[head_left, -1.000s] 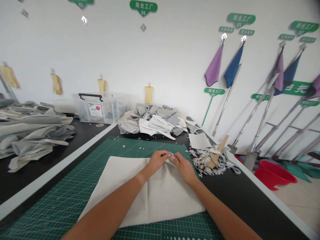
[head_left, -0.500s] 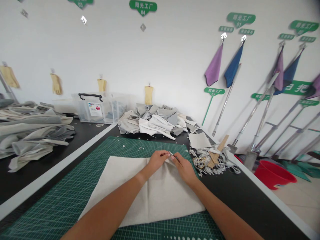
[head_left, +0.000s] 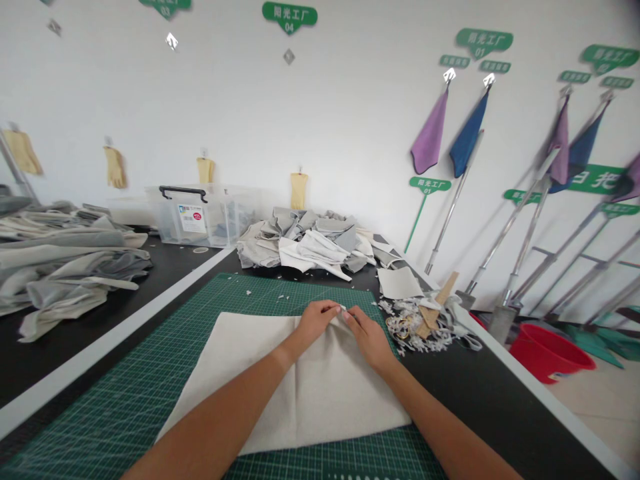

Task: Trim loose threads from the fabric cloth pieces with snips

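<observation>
A cream piece of fabric (head_left: pixel 260 373) lies spread on the green cutting mat (head_left: pixel 165 347), with a crease down its middle. At its far edge my left hand (head_left: pixel 317 320) is closed, thumb and fingers pinching the cloth. Close beside it on the right, my right hand (head_left: pixel 367 337) also pinches the same edge, and the cloth is lifted into a small peak between them. A small pale bit shows at the fingertips; what it is I cannot make out.
Grey and white fabric pieces (head_left: pixel 310 240) are heaped behind the mat, with another fabric pile (head_left: pixel 75 260) at left. A clear plastic box (head_left: pixel 200 217) stands between them. Scraps (head_left: pixel 420 327) and a flat square of cloth (head_left: pixel 400 283) lie right. A red bucket (head_left: pixel 550 353) is beyond the table.
My hands stay at the fabric's far edge, with only a slight shift in the fingers. The camera view has moved a little.
</observation>
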`<state>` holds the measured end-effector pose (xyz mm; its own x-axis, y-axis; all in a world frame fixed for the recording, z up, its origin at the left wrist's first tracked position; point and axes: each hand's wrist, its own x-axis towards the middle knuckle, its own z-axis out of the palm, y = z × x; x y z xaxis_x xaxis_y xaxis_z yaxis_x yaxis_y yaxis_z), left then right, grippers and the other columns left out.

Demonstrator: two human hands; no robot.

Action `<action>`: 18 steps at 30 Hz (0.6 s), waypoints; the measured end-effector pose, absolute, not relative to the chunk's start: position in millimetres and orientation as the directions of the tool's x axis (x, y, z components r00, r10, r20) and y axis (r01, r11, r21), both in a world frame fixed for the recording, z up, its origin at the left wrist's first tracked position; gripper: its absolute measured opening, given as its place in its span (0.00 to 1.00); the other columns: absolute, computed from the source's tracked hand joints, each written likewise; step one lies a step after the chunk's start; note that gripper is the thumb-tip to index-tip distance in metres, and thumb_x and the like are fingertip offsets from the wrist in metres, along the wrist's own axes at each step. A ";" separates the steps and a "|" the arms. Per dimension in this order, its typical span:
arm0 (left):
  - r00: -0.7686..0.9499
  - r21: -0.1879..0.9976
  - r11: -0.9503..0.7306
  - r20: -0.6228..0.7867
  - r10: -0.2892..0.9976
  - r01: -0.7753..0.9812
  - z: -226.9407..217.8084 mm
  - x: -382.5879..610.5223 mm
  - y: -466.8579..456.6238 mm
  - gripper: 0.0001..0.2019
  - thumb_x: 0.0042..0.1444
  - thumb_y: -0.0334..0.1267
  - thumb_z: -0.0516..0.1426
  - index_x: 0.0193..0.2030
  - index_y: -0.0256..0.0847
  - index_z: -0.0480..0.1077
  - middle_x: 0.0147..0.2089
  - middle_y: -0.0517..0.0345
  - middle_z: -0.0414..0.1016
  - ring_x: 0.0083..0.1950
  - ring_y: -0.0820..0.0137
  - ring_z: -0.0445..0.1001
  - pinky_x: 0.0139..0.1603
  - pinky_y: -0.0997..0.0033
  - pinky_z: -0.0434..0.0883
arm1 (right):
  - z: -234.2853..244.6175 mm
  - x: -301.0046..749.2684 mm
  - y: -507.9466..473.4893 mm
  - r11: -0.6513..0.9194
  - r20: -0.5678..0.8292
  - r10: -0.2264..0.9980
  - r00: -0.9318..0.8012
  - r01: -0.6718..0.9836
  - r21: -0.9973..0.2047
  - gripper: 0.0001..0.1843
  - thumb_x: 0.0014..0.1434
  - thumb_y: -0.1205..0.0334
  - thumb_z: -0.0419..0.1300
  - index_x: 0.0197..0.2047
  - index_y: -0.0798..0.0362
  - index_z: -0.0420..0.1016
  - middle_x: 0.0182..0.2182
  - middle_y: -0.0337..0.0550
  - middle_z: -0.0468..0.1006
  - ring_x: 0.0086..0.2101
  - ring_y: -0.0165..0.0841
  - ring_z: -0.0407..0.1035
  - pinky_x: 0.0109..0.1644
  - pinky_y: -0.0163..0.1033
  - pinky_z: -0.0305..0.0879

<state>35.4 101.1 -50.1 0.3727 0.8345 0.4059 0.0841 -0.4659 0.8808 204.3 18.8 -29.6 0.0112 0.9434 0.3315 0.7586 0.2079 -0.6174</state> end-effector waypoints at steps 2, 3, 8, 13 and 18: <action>0.377 0.879 -0.469 0.406 0.832 0.089 -49.8 35.0 101.0 0.15 0.61 0.45 0.56 0.42 0.38 0.81 0.41 0.53 0.83 0.42 0.64 0.78 0.46 0.69 0.71 | -30.0 204.8 19.2 0.209 0.328 0.945 0.005 0.762 -0.613 0.22 0.70 0.40 0.45 0.41 0.47 0.68 0.26 0.35 0.71 0.28 0.34 0.67 0.34 0.35 0.53; 0.379 0.878 -0.470 0.407 0.832 0.088 -49.6 34.8 100.8 0.15 0.60 0.45 0.57 0.42 0.38 0.81 0.41 0.53 0.83 0.42 0.64 0.78 0.46 0.69 0.71 | -30.3 205.0 19.3 0.210 0.327 0.945 0.002 0.763 -0.611 0.22 0.70 0.40 0.45 0.41 0.47 0.68 0.26 0.35 0.71 0.28 0.34 0.67 0.34 0.35 0.53; 0.385 0.879 -0.470 0.410 0.827 0.075 -49.0 34.3 100.1 0.15 0.60 0.45 0.57 0.42 0.39 0.81 0.42 0.54 0.83 0.44 0.63 0.78 0.47 0.69 0.71 | -32.2 205.9 19.8 0.236 0.343 0.939 -0.021 0.765 -0.599 0.21 0.71 0.42 0.44 0.42 0.47 0.68 0.26 0.36 0.71 0.28 0.34 0.67 0.33 0.35 0.52; 0.380 0.879 -0.470 0.408 0.830 0.083 -50.6 34.5 100.7 0.15 0.60 0.45 0.57 0.42 0.39 0.81 0.42 0.53 0.83 0.44 0.63 0.78 0.47 0.69 0.71 | -32.4 206.1 19.8 0.244 0.340 0.940 -0.034 0.765 -0.596 0.21 0.71 0.41 0.44 0.42 0.47 0.67 0.26 0.36 0.70 0.28 0.33 0.67 0.34 0.35 0.52; 0.381 0.887 -0.455 0.395 0.836 0.078 -48.2 34.7 99.8 0.14 0.59 0.45 0.57 0.42 0.39 0.81 0.42 0.53 0.83 0.44 0.63 0.78 0.48 0.69 0.71 | -31.9 204.3 19.7 0.224 0.339 0.941 -0.003 0.756 -0.616 0.22 0.70 0.40 0.44 0.41 0.47 0.68 0.27 0.35 0.71 0.28 0.33 0.66 0.34 0.35 0.52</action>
<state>34.7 99.8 -48.2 0.3814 0.8356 0.3953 0.0785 -0.4553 0.8869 204.3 19.7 -31.9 -0.0026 0.9408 0.3390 0.7556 0.2239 -0.6155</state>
